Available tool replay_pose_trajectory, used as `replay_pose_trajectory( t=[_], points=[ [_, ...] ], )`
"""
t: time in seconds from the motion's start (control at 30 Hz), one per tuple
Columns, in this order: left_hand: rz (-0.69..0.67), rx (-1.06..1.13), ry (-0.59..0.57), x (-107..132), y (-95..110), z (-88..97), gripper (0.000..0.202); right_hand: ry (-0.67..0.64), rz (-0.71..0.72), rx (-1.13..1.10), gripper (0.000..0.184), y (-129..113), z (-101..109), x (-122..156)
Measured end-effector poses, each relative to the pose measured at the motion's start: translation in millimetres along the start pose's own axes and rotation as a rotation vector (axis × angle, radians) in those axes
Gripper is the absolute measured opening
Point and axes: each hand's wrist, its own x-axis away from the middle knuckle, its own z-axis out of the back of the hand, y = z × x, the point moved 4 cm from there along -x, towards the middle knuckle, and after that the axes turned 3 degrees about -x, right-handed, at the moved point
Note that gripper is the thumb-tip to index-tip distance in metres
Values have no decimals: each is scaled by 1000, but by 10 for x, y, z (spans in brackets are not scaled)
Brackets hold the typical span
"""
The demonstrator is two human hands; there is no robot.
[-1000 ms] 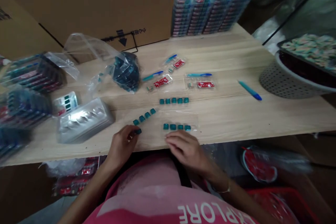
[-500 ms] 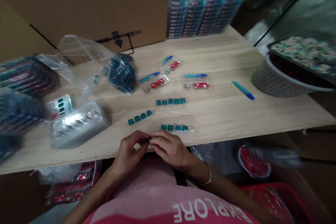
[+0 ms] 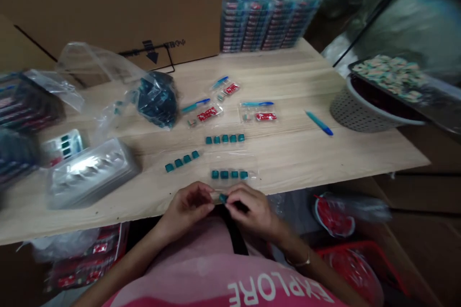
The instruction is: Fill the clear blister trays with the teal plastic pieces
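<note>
My left hand (image 3: 187, 208) and my right hand (image 3: 248, 211) meet at the near edge of the wooden table (image 3: 288, 153), both pinched on one small teal block (image 3: 223, 197). Just beyond them lies a row of teal blocks (image 3: 229, 174) on a clear sleeve. Another row of teal blocks (image 3: 182, 160) slants to the left, and a third row (image 3: 225, 138) sits farther back.
A clear bag of dark blocks (image 3: 156, 98), small packets with red labels (image 3: 209, 113) and blue pens (image 3: 319, 123) lie mid-table. A plastic tray stack (image 3: 90, 170) sits left, stacked packs (image 3: 262, 14) behind, a white basket (image 3: 360, 105) right, cardboard boxes (image 3: 108, 5) at the back.
My left hand lifted one teal block from the slanted row and brought it to my right hand at the table edge. The view has shifted to the right.
</note>
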Motion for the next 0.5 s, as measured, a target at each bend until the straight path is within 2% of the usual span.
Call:
replay_pose_trajectory(
  t=[0.1, 0.17, 0.23, 0.3, 0.4, 0.47, 0.5],
  points=[
    [-221, -433, 189, -40, 27, 150, 13, 22, -65, 228, 10, 190, 414, 11],
    [-399, -632, 183, -73, 26, 133, 15, -38, -100, 330, 14, 310, 608, 16],
    [-519, -745, 113, -97, 1, 50, 17, -116, -114, 345, 16, 396, 684, 9],
    [-546, -803, 80, -102, -21, -22, 17, -163, -111, 314, 16, 439, 673, -6],
    [-490, -802, 26, -96, -14, -17, 17, -174, -98, 307, 15, 456, 604, 5],
    [-467, -768, -10, -117, 47, 128, 17, -157, -70, 366, 16, 470, 557, 53],
    [-460, -760, 12, -145, 106, 264, 18, -133, -46, 411, 17, 483, 539, 86]
  ],
)
